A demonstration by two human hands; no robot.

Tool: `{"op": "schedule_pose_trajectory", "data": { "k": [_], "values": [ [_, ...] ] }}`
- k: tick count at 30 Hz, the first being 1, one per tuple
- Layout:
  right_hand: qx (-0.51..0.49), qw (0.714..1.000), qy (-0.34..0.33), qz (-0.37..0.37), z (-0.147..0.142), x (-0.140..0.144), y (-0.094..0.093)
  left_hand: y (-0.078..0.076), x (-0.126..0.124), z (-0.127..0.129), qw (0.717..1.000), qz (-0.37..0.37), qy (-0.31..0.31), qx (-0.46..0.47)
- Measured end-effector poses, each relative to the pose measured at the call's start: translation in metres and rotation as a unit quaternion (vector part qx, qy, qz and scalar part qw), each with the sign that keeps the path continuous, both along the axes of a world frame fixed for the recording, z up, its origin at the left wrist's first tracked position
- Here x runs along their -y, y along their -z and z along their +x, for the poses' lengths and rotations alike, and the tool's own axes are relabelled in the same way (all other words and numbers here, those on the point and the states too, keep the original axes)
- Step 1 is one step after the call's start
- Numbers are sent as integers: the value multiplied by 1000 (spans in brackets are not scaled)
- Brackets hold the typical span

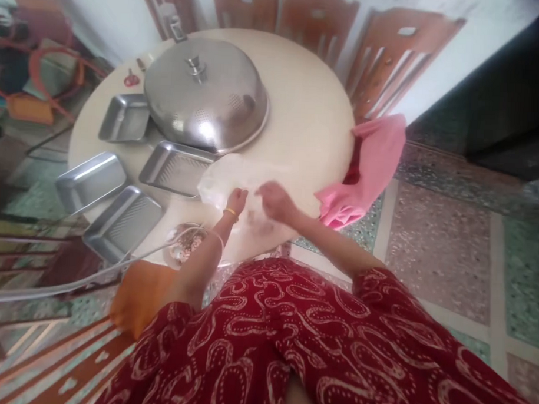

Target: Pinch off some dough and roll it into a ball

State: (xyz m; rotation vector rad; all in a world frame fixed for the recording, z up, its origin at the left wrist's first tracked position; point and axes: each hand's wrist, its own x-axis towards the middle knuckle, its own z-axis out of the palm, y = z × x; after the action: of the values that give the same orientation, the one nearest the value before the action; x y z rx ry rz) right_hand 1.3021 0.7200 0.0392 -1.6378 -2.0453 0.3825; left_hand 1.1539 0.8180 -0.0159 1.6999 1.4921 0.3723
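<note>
A: At the left edge of the round table (308,109) we have four steel trays (91,181), one of them overhanging the rim. A nudge from the left forearm could tip it off.

B: Noted. Next to them, the large perforated steel lid (206,94) rests dome-up, overlapping a tray (177,168). We judge it stable unless the tray beneath is pulled.

A: At the near edge, a small bowl (186,245) sits directly under the left wrist. A clear hose (85,278) crosses it. Snagging the hose with the elbow could drag the bowl over.

B: Now the hands. Our left hand (236,202) is closed, pinching the edge of the thin translucent sheet (228,180), possibly plastic; blur prevents confirmation. Our right hand (273,202) is curled over the same sheet, fingers down. We cannot tell whether it grips or only presses.

A: The sheet lies on the table at the near edge, between the tray and the pink cloth (368,170). Opposed pulling could tear it.

B: Finally, the cloth hangs off the right rim; it may slide to the floor.
</note>
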Motion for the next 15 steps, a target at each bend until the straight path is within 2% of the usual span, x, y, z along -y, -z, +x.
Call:
{"op": "schedule_pose_trajectory", "data": {
  "k": [1,2,3,6,10,13,15],
  "values": [
    [-10,996,-86,-19,-15,11,6,1,1,-2,1000,-7,-17,-8],
    [-3,988,-144,-63,-27,22,13,2,3,-4,999,-14,-30,-13],
    [16,981,-158,-113,-36,31,20,2,5,-6,999,-21,-40,-17],
    [67,972,-113,-197,-39,44,39,-3,8,-13,998,-28,-59,-26],
    [100,972,-26,-211,-4,30,43,-20,24,-31,998,14,-53,-34],
    [113,969,9,-218,10,20,35,-30,57,-50,993,95,12,-63],
    [108,972,12,-210,4,18,29,-30,81,-61,984,98,93,-111]
  ]
}}
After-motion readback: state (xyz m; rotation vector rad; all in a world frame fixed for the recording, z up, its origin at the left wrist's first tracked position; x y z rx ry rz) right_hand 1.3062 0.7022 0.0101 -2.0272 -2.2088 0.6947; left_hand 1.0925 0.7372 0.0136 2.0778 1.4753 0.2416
